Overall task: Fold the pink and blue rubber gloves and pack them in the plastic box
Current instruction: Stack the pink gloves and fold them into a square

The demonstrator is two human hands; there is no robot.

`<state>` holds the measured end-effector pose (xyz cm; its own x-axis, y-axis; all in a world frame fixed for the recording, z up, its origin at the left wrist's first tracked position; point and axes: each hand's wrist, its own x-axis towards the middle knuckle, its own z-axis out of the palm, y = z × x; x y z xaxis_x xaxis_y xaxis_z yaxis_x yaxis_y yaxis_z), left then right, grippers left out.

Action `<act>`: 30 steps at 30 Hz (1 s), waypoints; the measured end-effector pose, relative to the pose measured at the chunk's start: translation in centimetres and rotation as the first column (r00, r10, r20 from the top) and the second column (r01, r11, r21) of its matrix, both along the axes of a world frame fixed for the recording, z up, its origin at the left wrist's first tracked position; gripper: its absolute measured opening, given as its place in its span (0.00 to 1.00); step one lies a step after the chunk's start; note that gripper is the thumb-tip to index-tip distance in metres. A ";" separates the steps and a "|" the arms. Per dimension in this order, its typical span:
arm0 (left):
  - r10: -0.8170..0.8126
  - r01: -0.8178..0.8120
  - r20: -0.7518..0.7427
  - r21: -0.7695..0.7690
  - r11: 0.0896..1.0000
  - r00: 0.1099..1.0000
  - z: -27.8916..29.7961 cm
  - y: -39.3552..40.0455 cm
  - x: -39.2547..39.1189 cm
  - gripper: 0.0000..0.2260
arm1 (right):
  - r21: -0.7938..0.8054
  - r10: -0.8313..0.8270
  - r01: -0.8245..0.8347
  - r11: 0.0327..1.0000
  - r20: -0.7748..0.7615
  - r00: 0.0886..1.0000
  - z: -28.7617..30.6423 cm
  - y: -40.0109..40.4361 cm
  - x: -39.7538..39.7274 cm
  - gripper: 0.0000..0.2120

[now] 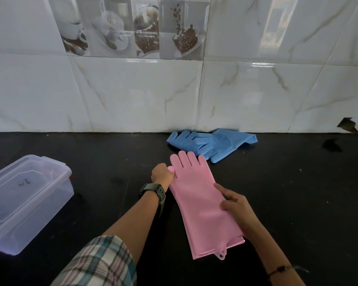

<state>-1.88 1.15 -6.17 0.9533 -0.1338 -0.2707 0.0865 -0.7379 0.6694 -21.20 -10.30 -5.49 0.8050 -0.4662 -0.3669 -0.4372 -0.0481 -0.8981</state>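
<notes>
Pink gloves (pixel 203 205) lie flat on the black counter (pixel 287 193) right in front of you, stacked one on the other, cuffs nearest you, fingers pointing at the wall. They look soft, floppy and a bit grippy, light enough to fold with fingertips, though likely to spring open if you let go; take them by the cuff edge and bring it over toward the fingers. Your right hand (pixel 237 209) rests on the pink gloves' right edge around mid-length, fingers bent and pressing down, pinning rather than pinching. Your left hand (pixel 162 174), watch on the wrist, sits at the pink gloves' left side by the thumb, curled closed against that thumb; whether it truly grips it, you can't tell from here. Left of the pink gloves and well apart stands the plastic box (pixel 27 203), clear, its lid seemingly on. Beyond the pink fingertips, almost touching them, the blue gloves (pixel 207 142) lie rumpled against the tiled wall (pixel 132 96), unfolded.
</notes>
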 end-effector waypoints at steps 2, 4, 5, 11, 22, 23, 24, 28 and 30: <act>-0.002 0.002 -0.006 0.017 1.000 1.000 0.0 0.1 0.2 0.09 | 0.001 -0.025 0.025 1.000 -0.005 1.000 0.1 0.1 -0.1 0.18; 0.041 -0.041 -0.037 -0.020 0.999 0.998 0.2 0.2 0.1 0.11 | 0.000 -0.022 0.022 1.000 -0.052 0.998 0.2 0.0 -0.1 0.15; 0.062 -0.065 -0.045 -0.057 0.996 0.997 0.2 0.2 0.0 0.12 | -0.031 0.007 -0.010 0.999 -0.094 0.996 0.3 0.0 -0.2 0.15; 0.061 -0.068 -0.038 -0.230 0.971 0.997 -0.4 0.8 -1.6 0.27 | -0.320 0.175 -0.298 0.900 -0.360 0.916 0.5 0.1 -1.7 0.24; -0.346 0.312 0.266 0.163 0.936 0.900 -2.0 1.6 -3.0 0.15 | -0.292 0.148 -0.415 0.862 -0.638 0.756 1.3 1.1 -2.7 0.32; -0.343 0.311 0.256 0.159 0.937 0.904 -2.0 1.6 -2.8 0.16 | -0.321 0.133 -0.445 0.836 -0.668 0.732 1.2 1.2 -2.7 0.34; -0.347 0.316 0.248 0.159 0.935 0.904 -1.9 1.7 -2.7 0.16 | -0.354 0.116 -0.472 0.808 -0.688 0.716 1.0 1.3 -2.8 0.35; -0.364 0.310 0.312 0.209 0.928 0.878 -1.7 2.1 -3.4 0.20 | -0.465 0.066 -0.538 0.703 -0.711 0.700 1.0 1.2 -3.5 0.34; -0.420 0.309 0.482 0.294 0.904 0.769 -1.8 2.5 -4.1 0.23 | -0.476 0.059 -0.581 0.660 -0.738 0.672 1.3 1.0 -3.9 0.34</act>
